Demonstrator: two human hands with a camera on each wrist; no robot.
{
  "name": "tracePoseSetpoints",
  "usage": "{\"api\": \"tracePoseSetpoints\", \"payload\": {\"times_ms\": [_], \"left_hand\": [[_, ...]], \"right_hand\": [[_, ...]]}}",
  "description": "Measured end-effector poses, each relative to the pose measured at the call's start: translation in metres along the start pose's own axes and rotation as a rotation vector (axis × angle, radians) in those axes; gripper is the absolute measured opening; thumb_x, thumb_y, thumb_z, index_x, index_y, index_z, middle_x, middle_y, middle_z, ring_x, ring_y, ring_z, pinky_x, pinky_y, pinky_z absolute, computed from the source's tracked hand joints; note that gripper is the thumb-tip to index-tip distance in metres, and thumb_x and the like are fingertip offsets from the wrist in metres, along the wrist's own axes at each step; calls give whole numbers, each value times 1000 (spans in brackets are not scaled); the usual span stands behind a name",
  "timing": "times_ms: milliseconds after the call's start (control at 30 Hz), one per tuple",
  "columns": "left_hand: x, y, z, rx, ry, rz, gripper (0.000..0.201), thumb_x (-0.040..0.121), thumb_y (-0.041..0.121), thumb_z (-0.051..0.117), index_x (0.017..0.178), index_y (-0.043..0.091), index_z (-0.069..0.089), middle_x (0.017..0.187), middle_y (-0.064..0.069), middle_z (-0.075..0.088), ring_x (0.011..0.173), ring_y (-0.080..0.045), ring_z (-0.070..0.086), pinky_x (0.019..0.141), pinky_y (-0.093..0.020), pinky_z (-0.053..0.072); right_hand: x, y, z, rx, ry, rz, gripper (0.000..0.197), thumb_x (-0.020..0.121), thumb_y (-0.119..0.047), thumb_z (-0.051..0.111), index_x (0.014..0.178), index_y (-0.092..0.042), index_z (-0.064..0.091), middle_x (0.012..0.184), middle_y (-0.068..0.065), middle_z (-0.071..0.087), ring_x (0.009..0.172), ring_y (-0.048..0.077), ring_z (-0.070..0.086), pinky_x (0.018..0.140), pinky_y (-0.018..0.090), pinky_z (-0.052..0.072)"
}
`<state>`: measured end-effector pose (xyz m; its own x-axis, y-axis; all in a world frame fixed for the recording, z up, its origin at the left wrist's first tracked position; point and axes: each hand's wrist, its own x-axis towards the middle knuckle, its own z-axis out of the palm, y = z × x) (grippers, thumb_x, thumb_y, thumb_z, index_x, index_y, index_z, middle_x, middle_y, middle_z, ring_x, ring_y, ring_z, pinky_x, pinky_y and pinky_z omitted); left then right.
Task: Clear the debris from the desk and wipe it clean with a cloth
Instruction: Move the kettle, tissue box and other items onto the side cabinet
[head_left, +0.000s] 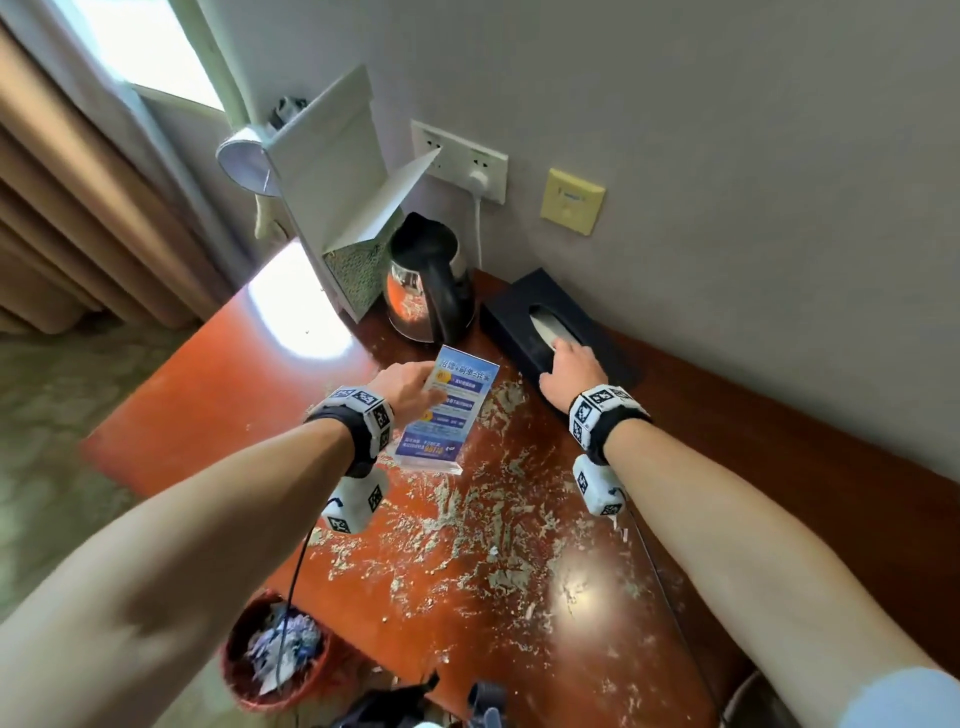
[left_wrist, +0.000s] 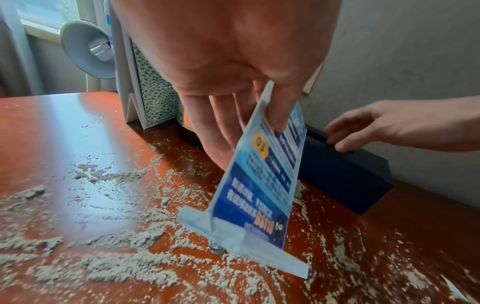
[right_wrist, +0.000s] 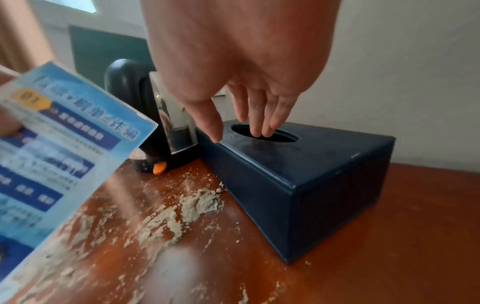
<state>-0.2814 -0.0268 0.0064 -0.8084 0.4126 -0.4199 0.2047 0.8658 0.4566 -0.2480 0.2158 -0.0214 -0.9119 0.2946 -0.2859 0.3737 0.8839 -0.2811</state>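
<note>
While the desk is not yet wiped: grey debris (head_left: 467, 525) lies thick on the desk (head_left: 779, 467) in front of the tissue box.
Tissue box (right_wrist: 311, 181): dark, against the wall, at the back edge of the debris.
Right hand (head_left: 571, 371): relaxed, fingers (right_wrist: 262, 123) dipped into the box's slot; whether they pinch a tissue, I cannot tell.
Left hand (head_left: 410, 384): pinches the sign stand (left_wrist: 262, 185) left of the box, tilted, its base low over the debris.
Kettle (head_left: 428, 280): just left of the box.
Risk: the tilted stand may drag grit sideways; the light box may lift with the tissue.
</note>
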Motion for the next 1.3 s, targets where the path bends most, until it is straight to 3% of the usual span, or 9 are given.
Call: {"api": "tracePoseSetpoints", "payload": {"times_ms": [67,200,333,433,633,800,967,1167,1300], "left_hand": [[-1,1,1,-8,-12,-7,25,94,30,58,114,16,63,106,-10,68,97,-28,64,90,-41,50],[8,-12,6,-48,-27,11,23,92,33,59,114,30,62,112,2,70,96,-22,67,90,-43,54],[3,-8,-4,21,-1,-6,28,96,29,56,123,24,60,119,1,68,102,-24,65,93,-41,52],[4,-3,-5,70,29,-17,31,96,25,57,127,20,60,122,-3,67,105,-25,64,92,-36,50],[4,22,1,152,28,31,36,97,31,54,133,26,54,123,-6,65,108,-29,61,90,-34,47],[-4,51,7,150,51,69,36,97,31,52,134,27,53,121,-7,64,105,-30,61,88,-37,50],[-17,88,12,204,29,174,29,96,33,50,123,22,56,109,-10,67,93,-31,64,81,-42,54],[-36,119,17,203,28,338,27,95,31,51,120,23,57,109,-9,69,95,-32,64,83,-42,53],[-53,132,26,191,14,415,27,95,30,51,120,22,57,110,-9,68,96,-31,64,83,-42,53]], "right_hand": [[4,-1,3,-53,5,-3,51,94,-20,53,142,-8,40,141,13,48,132,31,41,107,40,34],[12,0,8,-39,-31,65,50,95,-28,58,138,-6,44,140,14,50,131,32,44,108,41,35],[11,0,11,-107,-53,56,35,92,-31,61,115,-5,59,117,15,64,107,32,60,79,33,45],[4,1,11,-103,-62,52,34,92,-31,59,109,-1,63,111,17,64,103,33,61,76,32,45],[-19,22,-10,-26,-42,84,32,91,-31,60,103,-3,63,109,16,63,100,34,60,79,34,48],[-52,44,-39,10,-31,125,31,92,-34,62,76,-11,51,92,12,63,76,29,56,63,31,39],[-101,65,-63,53,-31,205,38,92,-41,63,108,-7,61,109,13,65,100,32,62,73,33,45],[-166,76,-76,78,18,367,42,92,-40,64,113,-4,60,116,16,64,107,34,60,74,32,41],[-207,76,-75,81,31,447,42,92,-42,64,109,-4,61,112,15,65,100,32,61,73,32,42]]}}
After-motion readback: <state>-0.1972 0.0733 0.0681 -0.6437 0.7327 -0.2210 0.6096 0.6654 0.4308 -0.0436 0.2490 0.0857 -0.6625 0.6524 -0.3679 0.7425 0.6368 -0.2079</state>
